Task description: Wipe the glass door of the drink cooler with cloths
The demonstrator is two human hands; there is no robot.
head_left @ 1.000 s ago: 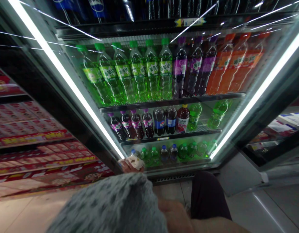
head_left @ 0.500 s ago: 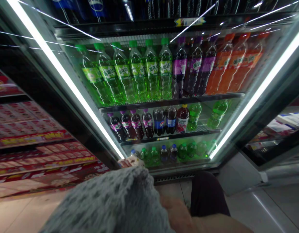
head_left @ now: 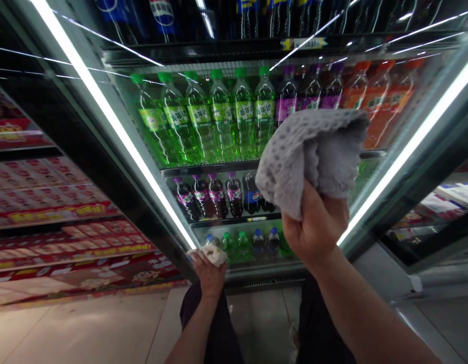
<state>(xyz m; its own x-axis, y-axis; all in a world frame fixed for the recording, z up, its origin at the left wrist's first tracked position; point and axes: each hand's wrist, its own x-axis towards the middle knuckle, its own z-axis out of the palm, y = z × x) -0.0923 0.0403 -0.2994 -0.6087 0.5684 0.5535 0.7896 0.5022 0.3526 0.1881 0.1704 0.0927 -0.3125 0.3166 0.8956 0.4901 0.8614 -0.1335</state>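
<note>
My right hand (head_left: pixel 313 227) is closed around a bunched grey dimpled cloth (head_left: pixel 281 162), raised in front of the glass door (head_left: pixel 252 202) of a lit drinks fridge. I cannot tell whether the cloth touches the glass. Lower down, my left hand (head_left: pixel 211 275) presses a crumpled cream cloth (head_left: pixel 214 253) at the lower left corner of the door, its fingers bent over the cloth. Behind the glass stand green soda bottles (head_left: pixel 222 121). The grey cloth partly hides the purple-labelled bottles (head_left: pixel 289 98) and the orange ones (head_left: pixel 378 86).
Red and pink packaged goods (head_left: pixel 47 187) fill shelves to the left. A second cooler (head_left: pixel 438 197) stands at the right. My knees (head_left: pixel 207 323) are bent close to the fridge's bottom vent (head_left: pixel 266 283), above a tiled floor (head_left: pixel 116 328).
My right hand has swung the grey cloth from low in front of me up and right, before the glass. My left hand stays at the lower left corner, now in fuller view.
</note>
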